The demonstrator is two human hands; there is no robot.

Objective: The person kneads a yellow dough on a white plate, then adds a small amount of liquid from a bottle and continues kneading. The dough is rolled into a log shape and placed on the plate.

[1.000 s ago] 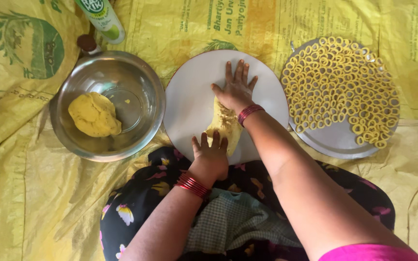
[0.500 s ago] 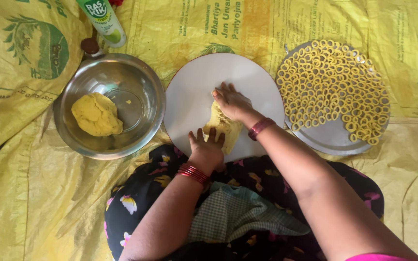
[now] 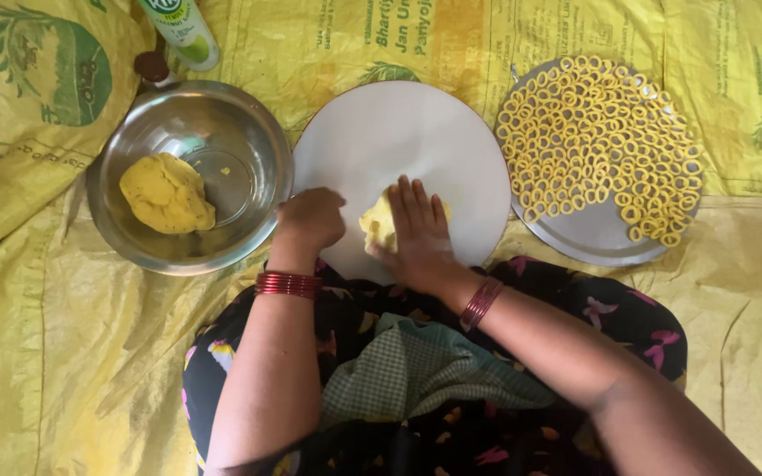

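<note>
A yellow woven sheet [image 3: 46,353] is spread over the floor, and on it a round white board [image 3: 399,132] is set between a steel bowl [image 3: 249,132] holding a dough lump [image 3: 167,192] and a steel plate [image 3: 593,238] covered with dough rings [image 3: 597,132]. The right hand [image 3: 418,231], stretched far up the board a second ago, is now drawn back, pressed flat and open on a small dough piece [image 3: 376,222] at the board's near edge. The left hand [image 3: 310,220], earlier behind the dough, is now shifted left and loosely curled on the board.
</note>
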